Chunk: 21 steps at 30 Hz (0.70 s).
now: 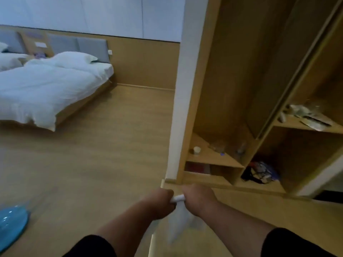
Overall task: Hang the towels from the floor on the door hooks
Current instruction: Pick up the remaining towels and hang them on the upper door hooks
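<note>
A white towel [177, 221] hangs down between my two fists, blurred by motion. My left hand [159, 203] and my right hand [198, 199] are both closed on its top edge, close together, with a short bunched piece showing between them. I hold it low in front of me, above the wooden floor, near the foot of the open wardrobe. No door hooks are in view.
An open wooden wardrobe [232, 108] with cluttered shelves stands to the right, its white edge panel [182, 101] just ahead. A bed with white bedding [42, 89] is at the left. A blue round object [11, 225] lies on the floor at the lower left.
</note>
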{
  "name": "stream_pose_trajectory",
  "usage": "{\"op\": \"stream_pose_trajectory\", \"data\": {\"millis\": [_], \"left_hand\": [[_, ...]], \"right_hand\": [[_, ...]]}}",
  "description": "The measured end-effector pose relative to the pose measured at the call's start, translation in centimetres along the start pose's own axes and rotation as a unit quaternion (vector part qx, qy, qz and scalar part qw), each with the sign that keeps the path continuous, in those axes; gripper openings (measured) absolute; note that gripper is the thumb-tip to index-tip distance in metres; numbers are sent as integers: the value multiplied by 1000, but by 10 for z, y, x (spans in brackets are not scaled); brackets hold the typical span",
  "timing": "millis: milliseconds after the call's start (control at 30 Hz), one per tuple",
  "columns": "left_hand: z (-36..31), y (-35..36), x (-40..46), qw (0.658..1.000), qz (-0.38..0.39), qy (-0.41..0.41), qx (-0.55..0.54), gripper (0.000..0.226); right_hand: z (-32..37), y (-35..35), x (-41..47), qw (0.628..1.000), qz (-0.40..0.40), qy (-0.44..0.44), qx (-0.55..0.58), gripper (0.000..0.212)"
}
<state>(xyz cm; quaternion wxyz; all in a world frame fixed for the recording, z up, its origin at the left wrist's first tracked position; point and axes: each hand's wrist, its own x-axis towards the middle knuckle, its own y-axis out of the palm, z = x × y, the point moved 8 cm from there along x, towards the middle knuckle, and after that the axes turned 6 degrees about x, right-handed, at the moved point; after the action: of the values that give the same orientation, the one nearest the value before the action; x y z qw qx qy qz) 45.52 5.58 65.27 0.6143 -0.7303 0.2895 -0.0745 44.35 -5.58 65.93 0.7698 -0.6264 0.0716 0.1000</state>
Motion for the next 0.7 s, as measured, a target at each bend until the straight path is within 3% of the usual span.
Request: {"op": "stream_pose_trajectory", "data": {"millis": [300, 700], "left_hand": [[-155, -4, 46, 971, 30, 227, 71, 31], [-424, 13, 68, 882, 46, 427, 194, 19]], "right_hand": [[-132, -40, -109, 974, -110, 185, 66, 29], [-331, -66, -276, 917, -178, 342, 99, 8]]}}
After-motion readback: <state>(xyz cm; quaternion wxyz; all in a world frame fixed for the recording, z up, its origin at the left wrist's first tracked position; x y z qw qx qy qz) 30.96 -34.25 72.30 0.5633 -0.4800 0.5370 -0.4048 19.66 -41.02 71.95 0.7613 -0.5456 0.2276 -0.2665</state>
